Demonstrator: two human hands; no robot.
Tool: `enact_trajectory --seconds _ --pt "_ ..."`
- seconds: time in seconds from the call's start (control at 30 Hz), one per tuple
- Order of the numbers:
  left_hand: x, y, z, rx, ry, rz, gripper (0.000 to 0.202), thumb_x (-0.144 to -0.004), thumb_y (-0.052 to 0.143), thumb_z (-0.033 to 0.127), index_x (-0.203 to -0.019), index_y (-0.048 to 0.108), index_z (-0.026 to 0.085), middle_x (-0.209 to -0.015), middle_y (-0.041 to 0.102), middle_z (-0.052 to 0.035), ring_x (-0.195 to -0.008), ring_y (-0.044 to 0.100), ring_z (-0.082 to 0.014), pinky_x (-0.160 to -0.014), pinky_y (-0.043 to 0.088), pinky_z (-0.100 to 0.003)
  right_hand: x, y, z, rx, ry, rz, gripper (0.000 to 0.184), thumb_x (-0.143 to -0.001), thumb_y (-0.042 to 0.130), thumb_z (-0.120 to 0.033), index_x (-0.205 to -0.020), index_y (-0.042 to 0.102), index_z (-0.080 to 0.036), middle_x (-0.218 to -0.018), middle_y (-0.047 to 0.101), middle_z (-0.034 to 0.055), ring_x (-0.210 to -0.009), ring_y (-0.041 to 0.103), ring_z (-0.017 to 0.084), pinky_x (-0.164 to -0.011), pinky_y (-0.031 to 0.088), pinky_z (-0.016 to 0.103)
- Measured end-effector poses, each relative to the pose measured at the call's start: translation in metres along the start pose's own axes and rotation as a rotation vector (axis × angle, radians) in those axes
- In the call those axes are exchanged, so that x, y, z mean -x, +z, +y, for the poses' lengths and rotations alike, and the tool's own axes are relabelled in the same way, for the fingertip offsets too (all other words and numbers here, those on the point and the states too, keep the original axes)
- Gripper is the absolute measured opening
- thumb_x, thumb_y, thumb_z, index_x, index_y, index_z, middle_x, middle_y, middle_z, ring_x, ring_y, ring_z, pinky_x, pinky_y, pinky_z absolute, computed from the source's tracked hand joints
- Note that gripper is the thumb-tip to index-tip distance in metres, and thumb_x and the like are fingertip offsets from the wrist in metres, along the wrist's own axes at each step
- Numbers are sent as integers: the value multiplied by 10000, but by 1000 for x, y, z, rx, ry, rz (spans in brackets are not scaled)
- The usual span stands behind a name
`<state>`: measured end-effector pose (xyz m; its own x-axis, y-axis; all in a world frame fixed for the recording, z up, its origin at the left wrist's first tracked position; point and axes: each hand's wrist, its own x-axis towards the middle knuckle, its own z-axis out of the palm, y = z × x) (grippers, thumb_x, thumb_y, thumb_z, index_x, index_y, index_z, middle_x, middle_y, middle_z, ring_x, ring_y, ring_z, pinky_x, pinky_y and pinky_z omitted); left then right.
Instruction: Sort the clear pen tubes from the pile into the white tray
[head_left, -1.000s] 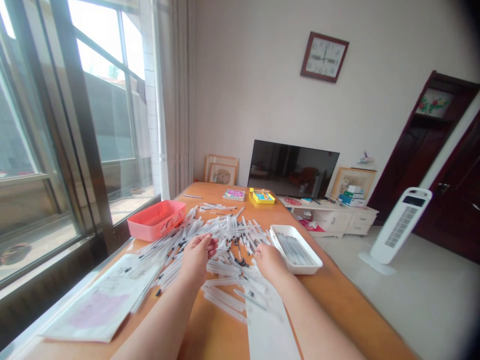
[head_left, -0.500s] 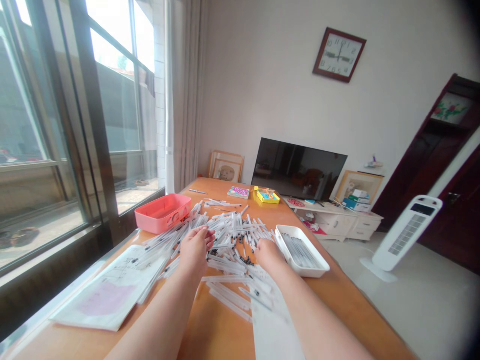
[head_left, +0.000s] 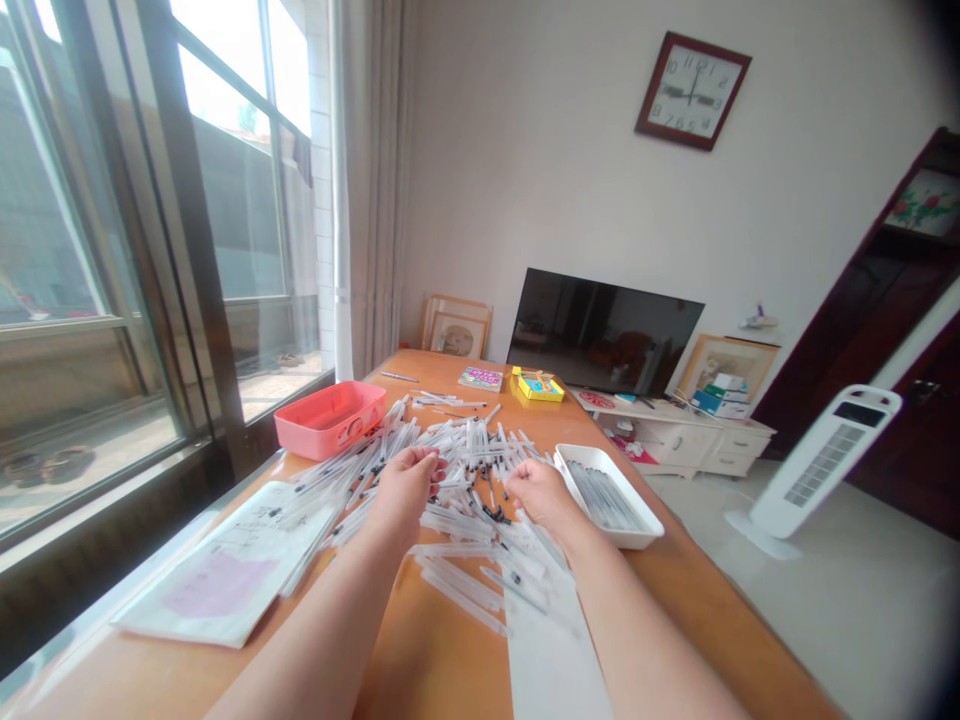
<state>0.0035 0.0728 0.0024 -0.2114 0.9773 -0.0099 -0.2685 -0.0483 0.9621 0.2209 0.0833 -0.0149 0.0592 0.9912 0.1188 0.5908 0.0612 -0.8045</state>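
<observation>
Pen parts (head_left: 474,436) are lying heaped around and beyond the left hand (head_left: 409,482) and right hand (head_left: 546,494); the person is apparently handling single pieces, the next move seemingly calling for a precise fingertip pinch; both hands are facing inward, apart, fingers curling narrow; whether either is holding anything, I cannot tell; a white tray (head_left: 643,537) of grey rods (head_left: 604,496) is sitting beside the right.
</observation>
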Motion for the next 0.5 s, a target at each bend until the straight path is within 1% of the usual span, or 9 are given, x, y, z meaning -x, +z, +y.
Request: enact_trajectory --seconds 0.1,0.17,0.2,0.27,0.33,0.37,0.43,0.5 --pt "7 5 3 -82 1 -84 298 -659 733 367 -870 662 169 -846 714 -96 -717 651 -200 -644 446 -309 9 -6 -5 -375 61 -163 170 -736 627 -320 -804 538 -192 -624 639 1 -481 479 99 -470 296 213" --pt "10 6 4 -133 6 -149 269 -670 720 352 -865 668 174 -822 711 -91 -705 650 -208 -629 439 -308 13 -10 -7 -525 74 -232 209 -704 666 -307 -788 509 -196 -592 610 -17 -469 453 86 -454 268 203" --pt "10 6 4 -165 14 -169 250 -679 709 340 -863 672 175 -804 706 -86 -690 643 -209 -614 433 -306 14 -12 -7 -552 73 -244 215 -698 674 -297 -789 507 -197 -581 593 -27 -467 442 80 -450 255 198" --pt "9 4 1 -254 70 -171 202 -689 687 298 -854 684 181 -766 692 -75 -664 624 -210 -597 420 -304 13 -16 -4 -572 79 -246 205 -700 668 -283 -815 521 -197 -567 564 -43 -463 419 73 -444 234 191" --pt "6 0 -4 -387 192 -153 155 -683 667 229 -829 702 192 -739 682 -66 -664 608 -215 -613 415 -307 11 -19 0 -583 103 -235 196 -715 639 -285 -862 543 -198 -553 542 -51 -453 394 71 -440 215 188" --pt "5 -3 -7 -470 267 -158 152 -673 655 187 -814 711 200 -745 686 -67 -689 611 -223 -641 420 -312 9 -20 3 -591 114 -230 200 -723 619 -289 -888 552 -199 -550 535 -52 -451 389 73 -441 215 188" --pt "5 -8 -12 -683 394 -206 211 -681 614 137 -836 728 223 -805 700 -70 -745 619 -232 -697 428 -320 5 -20 9 -574 121 -210 207 -743 568 -298 -923 566 -195 -555 534 -46 -458 401 81 -450 238 191" --pt "6 -11 -16 -932 464 -281 283 -703 572 112 -899 732 239 -908 708 -75 -851 626 -243 -766 430 -328 3 -19 14 -438 89 -162 205 -762 513 -291 -927 580 -189 -570 542 -35 -486 444 97 -475 283 200"
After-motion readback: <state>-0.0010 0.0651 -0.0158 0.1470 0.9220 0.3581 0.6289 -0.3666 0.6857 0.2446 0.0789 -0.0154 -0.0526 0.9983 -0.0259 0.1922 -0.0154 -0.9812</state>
